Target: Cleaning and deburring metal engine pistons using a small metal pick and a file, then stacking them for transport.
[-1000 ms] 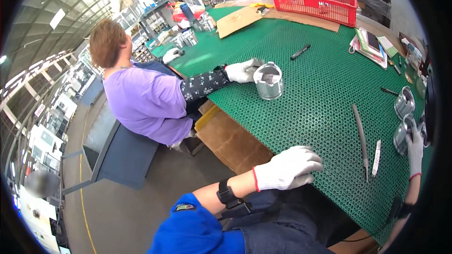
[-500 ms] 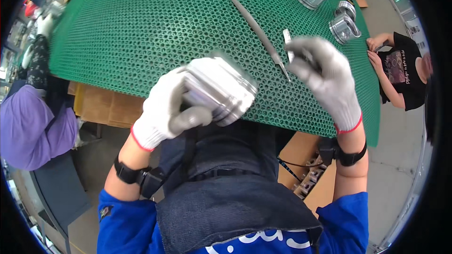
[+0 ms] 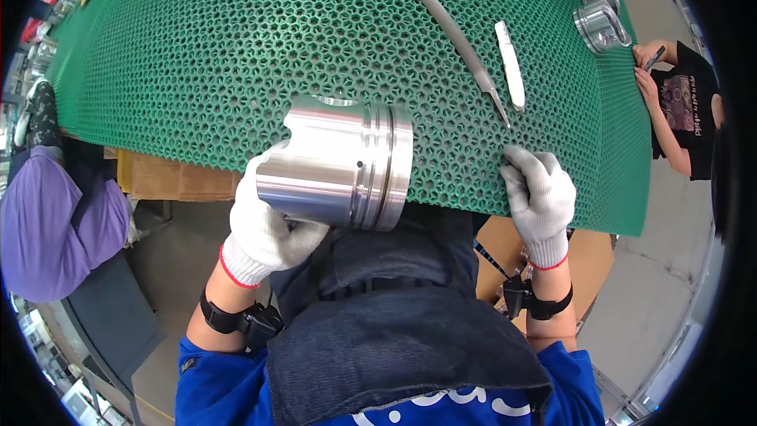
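My gloved left hand [image 3: 264, 225] grips a shiny metal piston [image 3: 327, 162] at its skirt end. The piston lies sideways over the near edge of the green honeycomb mat [image 3: 236, 55], its ring grooves facing right. The hand's fingers pass behind and under the metal and are partly hidden. My gloved right hand [image 3: 540, 197] hovers by the mat's near edge, fingers loosely curled and apart, with nothing visible in them. Just beyond it lie a long grey file [image 3: 453, 31] with a thin tang and a white-handled knife [image 3: 511, 67].
More pistons [image 3: 602, 25] stand at the far right of the mat. A co-worker in a black shirt [image 3: 682, 106] sits at the right edge, holding something dark. Purple cloth [image 3: 59, 221] shows at left. Below the mat is an opened cardboard box [image 3: 587, 268].
The piston has turned more level and shifted slightly left in my left hand. My right hand has drawn down and back from the knife and file toward the mat's edge.
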Motion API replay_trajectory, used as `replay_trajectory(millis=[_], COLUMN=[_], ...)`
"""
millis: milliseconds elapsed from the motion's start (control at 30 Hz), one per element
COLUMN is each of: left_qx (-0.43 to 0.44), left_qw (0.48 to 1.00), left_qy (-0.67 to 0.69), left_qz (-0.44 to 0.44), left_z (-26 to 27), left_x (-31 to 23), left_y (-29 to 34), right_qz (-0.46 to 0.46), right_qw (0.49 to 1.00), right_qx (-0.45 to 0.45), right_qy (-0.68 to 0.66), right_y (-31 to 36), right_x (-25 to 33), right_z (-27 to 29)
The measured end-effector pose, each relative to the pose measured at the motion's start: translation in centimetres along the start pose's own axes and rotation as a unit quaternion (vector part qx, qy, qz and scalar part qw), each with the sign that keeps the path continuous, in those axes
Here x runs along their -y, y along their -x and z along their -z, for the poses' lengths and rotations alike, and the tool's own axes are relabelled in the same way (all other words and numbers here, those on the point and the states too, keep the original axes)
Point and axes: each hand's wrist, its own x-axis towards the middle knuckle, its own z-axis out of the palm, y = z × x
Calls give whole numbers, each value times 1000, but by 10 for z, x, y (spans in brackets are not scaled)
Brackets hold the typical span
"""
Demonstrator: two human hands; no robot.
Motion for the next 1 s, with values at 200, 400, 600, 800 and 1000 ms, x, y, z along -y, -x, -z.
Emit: replay_trajectory(millis=[200,400,600,800,1000], left_qx=[-33,-97,-119,-59,-104], left_qw=[995,990,502,357,532], left_qy=[48,23,811,918,840], left_qz=[76,105,276,161,36], left_z=[0,-2,12,17,13], left_x=[-14,-15,-43,-59,-82], left_y=[-19,-24,-72,-64,-44], right_qz=[-16,-5,-3,-8,-8], right_qw=[1000,999,999,999,999], right_qx=[-8,-19,-19,-19,-36], right_qy=[-21,-30,-50,-31,-33], right_y=[0,-3,-4,4,1], right_x=[4,2,3,0,4], right_z=[0,-2,2,2,0])
